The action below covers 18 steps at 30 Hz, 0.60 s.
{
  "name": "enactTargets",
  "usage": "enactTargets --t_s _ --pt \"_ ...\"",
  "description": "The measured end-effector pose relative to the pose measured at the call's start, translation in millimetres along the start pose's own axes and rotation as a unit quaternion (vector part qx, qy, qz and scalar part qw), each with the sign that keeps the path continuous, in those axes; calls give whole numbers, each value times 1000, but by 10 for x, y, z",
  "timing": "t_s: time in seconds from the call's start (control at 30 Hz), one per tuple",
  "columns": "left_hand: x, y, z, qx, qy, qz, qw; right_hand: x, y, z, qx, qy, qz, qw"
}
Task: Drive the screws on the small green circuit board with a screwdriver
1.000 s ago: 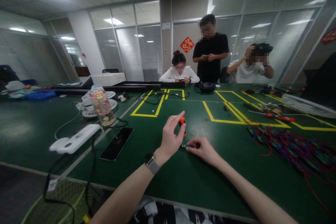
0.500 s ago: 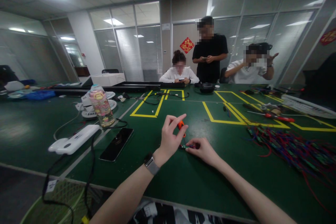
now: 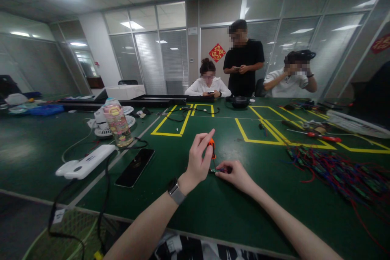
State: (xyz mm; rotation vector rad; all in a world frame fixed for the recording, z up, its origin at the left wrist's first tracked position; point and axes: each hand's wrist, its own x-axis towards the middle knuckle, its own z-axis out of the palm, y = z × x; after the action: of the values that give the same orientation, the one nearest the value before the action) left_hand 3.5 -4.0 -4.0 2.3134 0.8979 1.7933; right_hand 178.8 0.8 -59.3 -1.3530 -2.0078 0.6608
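Observation:
My left hand (image 3: 197, 159), with a watch on its wrist, is closed around a small orange-and-black screwdriver (image 3: 213, 155). The forefinger points up past the handle, and the fingers partly cover it. The thin shaft runs down to a small green circuit board (image 3: 212, 170) on the table. Pinched in my right hand (image 3: 234, 175) is the right end of that board, where dark wires show under the fingers. I cannot make out exactly where the screwdriver tip touches.
To the right lies a heap of wired circuit boards (image 3: 341, 170), with a red-handled screwdriver (image 3: 324, 136) behind it. A phone (image 3: 135, 167), a white power strip (image 3: 88, 161) and a bottle (image 3: 117, 124) are at left. Three people are across the green table (image 3: 170, 211).
My left fingers have rolled around the screwdriver handle and drawn closer together. My right hand keeps its place at the board. The person at far right has lowered a raised hand.

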Motion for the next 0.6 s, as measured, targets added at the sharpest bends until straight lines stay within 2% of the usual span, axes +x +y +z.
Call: enactTargets --t_s 0.23,0.4,0.53,0.6 --pt "11 6 3 3 34 14 999 -1 20 2 -2 3 -5 1000" --pt "14 22 2 2 17 16 1000 -1 7 -8 -5 3 -7 1000" --pt "28 8 0 24 46 3 999 -6 -15 -17 -9 0 0 1000" --pt "30 7 -4 26 43 -7 999 -9 -18 -19 -9 -2 0 1000"
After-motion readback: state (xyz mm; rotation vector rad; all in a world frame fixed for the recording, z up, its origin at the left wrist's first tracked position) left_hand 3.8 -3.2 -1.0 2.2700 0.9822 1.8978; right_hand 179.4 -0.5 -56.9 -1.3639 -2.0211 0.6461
